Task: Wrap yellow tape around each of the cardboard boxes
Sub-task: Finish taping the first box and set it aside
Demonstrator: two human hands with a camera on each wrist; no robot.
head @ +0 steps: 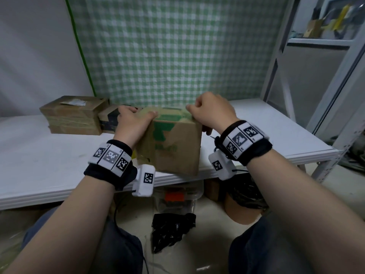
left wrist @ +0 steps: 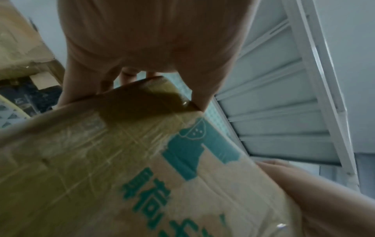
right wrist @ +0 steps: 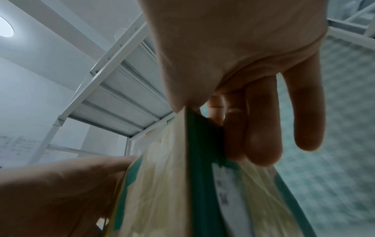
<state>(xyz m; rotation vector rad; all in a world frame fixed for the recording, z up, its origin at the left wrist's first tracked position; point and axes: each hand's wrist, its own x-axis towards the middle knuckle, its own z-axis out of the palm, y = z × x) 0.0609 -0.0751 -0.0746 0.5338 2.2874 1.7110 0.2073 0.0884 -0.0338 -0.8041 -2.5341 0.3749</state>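
At table's near edge, both hands [head: 132, 123] [head: 212, 113] gripping cardboard box [head: 173, 147] top edges, fingers curled over.

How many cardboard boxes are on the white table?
3, maybe more hidden: the green-printed brown cardboard box both hands hold, a plain brown box at far left, and a dark-printed box between them.

A brown box [head: 173, 147] with green print stands at the front edge of the bench [head: 49, 161]. Yellow tape [left wrist: 85, 144] wraps it. Two more taped boxes [head: 73, 115] sit stacked at the back left.
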